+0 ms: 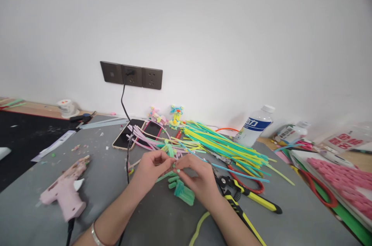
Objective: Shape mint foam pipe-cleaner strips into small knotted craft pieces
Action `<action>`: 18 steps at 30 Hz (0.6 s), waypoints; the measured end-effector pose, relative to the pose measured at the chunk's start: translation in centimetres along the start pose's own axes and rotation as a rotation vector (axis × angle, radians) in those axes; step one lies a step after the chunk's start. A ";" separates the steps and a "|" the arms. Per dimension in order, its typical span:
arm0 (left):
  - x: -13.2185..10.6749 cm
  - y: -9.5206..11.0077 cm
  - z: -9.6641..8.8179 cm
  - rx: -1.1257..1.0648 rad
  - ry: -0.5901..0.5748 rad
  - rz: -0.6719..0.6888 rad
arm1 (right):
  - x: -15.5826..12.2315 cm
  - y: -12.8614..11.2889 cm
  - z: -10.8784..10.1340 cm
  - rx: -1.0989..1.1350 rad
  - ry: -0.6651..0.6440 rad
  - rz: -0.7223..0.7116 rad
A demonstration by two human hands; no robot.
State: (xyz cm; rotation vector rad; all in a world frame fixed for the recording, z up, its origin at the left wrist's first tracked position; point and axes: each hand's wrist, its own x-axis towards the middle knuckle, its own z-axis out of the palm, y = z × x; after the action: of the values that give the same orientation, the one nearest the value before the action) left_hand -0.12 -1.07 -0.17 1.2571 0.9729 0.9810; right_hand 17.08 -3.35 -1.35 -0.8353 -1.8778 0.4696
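Note:
In the middle of the table, my left hand (154,170) and my right hand (200,178) meet fingertip to fingertip. Both are closed in a pinch on a small light-green pipe cleaner piece (174,165), mostly hidden by the fingers. A light-green pipe cleaner loop (168,148) rises just behind my left fingers; whether it joins the pinched piece I cannot tell. Below my right hand lies a bundled green pipe cleaner shape (185,193), with short green pieces (173,182) beside it. Pliers with yellow-and-black handles (255,199) lie right of my right wrist.
A pink glue gun (65,193) lies at left, its cord trailing forward. A black cable (128,156) drops from the wall socket past a phone (128,135). Yellow and green pipe cleaners (223,147) spread behind my hands, near a white bottle (255,125). Small pipe cleaner figures (176,116) stand by the wall.

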 end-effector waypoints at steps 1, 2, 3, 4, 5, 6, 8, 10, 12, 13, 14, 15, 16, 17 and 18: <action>0.0 0.1 0.0 0.011 -0.006 0.003 | 0.1 0.0 -0.1 0.027 -0.012 0.042; 0.0 0.1 -0.1 0.020 -0.020 0.003 | 0.2 0.0 -0.3 0.061 -0.027 0.086; -0.1 0.2 -0.1 0.028 -0.039 0.000 | 0.4 0.0 -0.5 0.102 -0.046 0.132; -0.1 0.3 -0.1 0.033 -0.064 -0.007 | 0.5 0.0 -0.6 0.150 -0.069 0.177; -0.2 0.3 -0.1 0.035 -0.094 -0.015 | 0.6 0.0 -0.8 0.196 -0.088 0.219; -0.2 0.3 -0.1 0.033 -0.125 -0.021 | 0.6 0.1 -0.9 0.241 -0.101 0.254; -0.4 0.4 -0.1 0.026 -0.186 -0.030 | 0.8 0.2 -1.1 0.332 -0.119 0.299; -0.5 0.3 0.0 0.010 -0.240 -0.044 | 0.8 0.2 -1.2 0.439 -0.135 0.328; -0.6 0.3 0.0 -0.008 -0.275 -0.072 | 0.9 0.3 -1.3 0.578 -0.157 0.355; -0.6 0.2 0.0 -0.015 -0.289 -0.089 | 1.0 0.3 -1.3 0.647 -0.164 0.369; -0.6 0.1 0.0 -0.021 -0.301 -0.103 | 1.0 0.3 -1.3 0.710 -0.167 0.380; -0.6 0.1 0.0 -0.026 -0.310 -0.116 | 1.0 0.3 -1.3 0.767 -0.168 0.388; -0.5 0.0 0.0 -0.034 -0.316 -0.126 | 1.1 0.3 -1.2 0.814 -0.168 0.396; -0.5 -0.1 0.0 -0.046 -0.318 -0.135 | 1.1 0.3 -1.2 0.850 -0.164 0.405; -0.5 -0.1 0.1 -0.064 -0.317 -0.144 | 1.1 0.3 -1.1 0.876 -0.155 0.416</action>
State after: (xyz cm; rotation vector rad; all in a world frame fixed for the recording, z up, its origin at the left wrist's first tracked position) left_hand -0.21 -1.57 -0.25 1.2266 0.7662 0.6709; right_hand 17.90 -2.38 -0.39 -0.5757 -1.3864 1.5123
